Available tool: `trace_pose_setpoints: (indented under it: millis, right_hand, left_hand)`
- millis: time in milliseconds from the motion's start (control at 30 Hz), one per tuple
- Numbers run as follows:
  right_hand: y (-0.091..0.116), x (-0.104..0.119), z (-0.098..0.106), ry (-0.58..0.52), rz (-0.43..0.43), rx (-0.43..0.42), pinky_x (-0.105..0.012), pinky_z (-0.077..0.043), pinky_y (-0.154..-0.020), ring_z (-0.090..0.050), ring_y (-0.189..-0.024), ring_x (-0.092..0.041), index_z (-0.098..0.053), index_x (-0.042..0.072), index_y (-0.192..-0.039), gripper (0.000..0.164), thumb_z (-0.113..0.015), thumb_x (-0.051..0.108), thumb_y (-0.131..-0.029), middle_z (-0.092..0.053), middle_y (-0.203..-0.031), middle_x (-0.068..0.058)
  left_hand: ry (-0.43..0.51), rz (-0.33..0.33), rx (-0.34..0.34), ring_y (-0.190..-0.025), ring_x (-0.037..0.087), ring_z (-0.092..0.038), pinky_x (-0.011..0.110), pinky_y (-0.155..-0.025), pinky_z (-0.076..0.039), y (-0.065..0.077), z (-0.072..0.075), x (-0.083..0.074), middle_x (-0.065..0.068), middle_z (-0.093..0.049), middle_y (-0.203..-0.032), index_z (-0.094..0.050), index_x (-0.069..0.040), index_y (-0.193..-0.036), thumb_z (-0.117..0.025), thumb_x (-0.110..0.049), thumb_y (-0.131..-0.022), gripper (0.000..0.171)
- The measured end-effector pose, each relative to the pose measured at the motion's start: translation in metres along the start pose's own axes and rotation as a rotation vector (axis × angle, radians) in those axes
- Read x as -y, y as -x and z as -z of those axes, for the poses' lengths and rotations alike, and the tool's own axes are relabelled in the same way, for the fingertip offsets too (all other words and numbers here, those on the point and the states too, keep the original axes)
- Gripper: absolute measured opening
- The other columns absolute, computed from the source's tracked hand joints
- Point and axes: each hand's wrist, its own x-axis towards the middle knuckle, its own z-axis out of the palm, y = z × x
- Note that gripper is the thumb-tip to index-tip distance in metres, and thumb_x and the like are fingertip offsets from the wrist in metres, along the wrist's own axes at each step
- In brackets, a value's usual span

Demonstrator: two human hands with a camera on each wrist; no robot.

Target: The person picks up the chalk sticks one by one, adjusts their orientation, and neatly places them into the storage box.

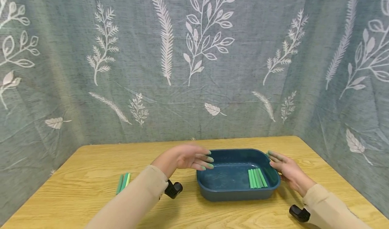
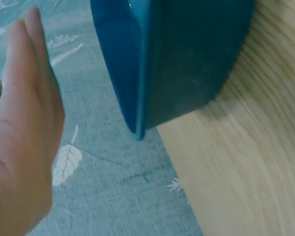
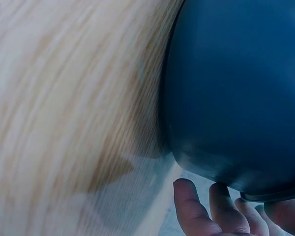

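blue tray [image 1: 234,195] | long axis left-right | green sticks [image 1: 255,179] inside, pointing front-to-back

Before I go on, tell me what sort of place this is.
Probably a screened-off tabletop work area: leaf-patterned fabric hangs behind and on both sides of a wooden table, which bears a blue tub holding green sticks.
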Motion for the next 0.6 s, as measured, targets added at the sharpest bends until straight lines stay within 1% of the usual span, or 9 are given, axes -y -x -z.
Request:
trace_pose_setpoints:
  millis: [133, 333, 467, 600]
  right_hand:
    - [0.001, -0.002, 0.001, 0.004, 0.001, 0.003, -0.028, -0.051, -0.076, -0.014, -0.141, -0.047, -0.006, -0.003, -0.154, 0.06, -0.04, 0.006, -0.105, -0.006, -0.157, -0.026]
    - [0.001, -0.004, 0.0, 0.009, -0.002, 0.009, -0.029, -0.051, -0.079, -0.014, -0.141, -0.047, -0.006, -0.003, -0.154, 0.06, -0.04, 0.007, -0.105, -0.007, -0.157, -0.026]
    - [0.0, -0.003, 0.0, 0.006, -0.004, 0.005, -0.029, -0.052, -0.079, -0.013, -0.141, -0.047, -0.005, -0.002, -0.154, 0.06, -0.039, 0.007, -0.105, -0.006, -0.157, -0.026]
    - [0.001, -0.001, 0.0, 0.008, -0.003, 0.004, -0.029, -0.052, -0.078, -0.01, -0.141, -0.048, -0.004, -0.002, -0.154, 0.061, -0.039, 0.007, -0.105, -0.005, -0.157, -0.026]
  left_hand:
    - [0.006, -0.031, 0.004, -0.126, 0.04, -0.05, 0.028, -0.085, -0.055, 0.008, 0.005, 0.009, 0.03, -0.043, -0.142, -0.025, 0.009, -0.148, -0.04, -0.014, -0.106, 0.05]
    - [0.006, -0.069, -0.036, -0.121, 0.039, -0.054, 0.03, -0.085, -0.056, 0.021, 0.017, 0.023, 0.031, -0.045, -0.139, -0.026, 0.01, -0.147, -0.04, -0.014, -0.106, 0.05]
    - [0.01, -0.087, -0.056, -0.119, 0.039, -0.056, 0.031, -0.084, -0.056, 0.03, 0.026, 0.028, 0.033, -0.044, -0.139, -0.025, 0.01, -0.148, -0.041, -0.014, -0.106, 0.051]
    - [0.017, -0.101, -0.068, -0.118, 0.037, -0.057, 0.028, -0.081, -0.057, 0.038, 0.034, 0.03, 0.034, -0.04, -0.142, -0.022, 0.01, -0.149, -0.042, -0.015, -0.106, 0.054]
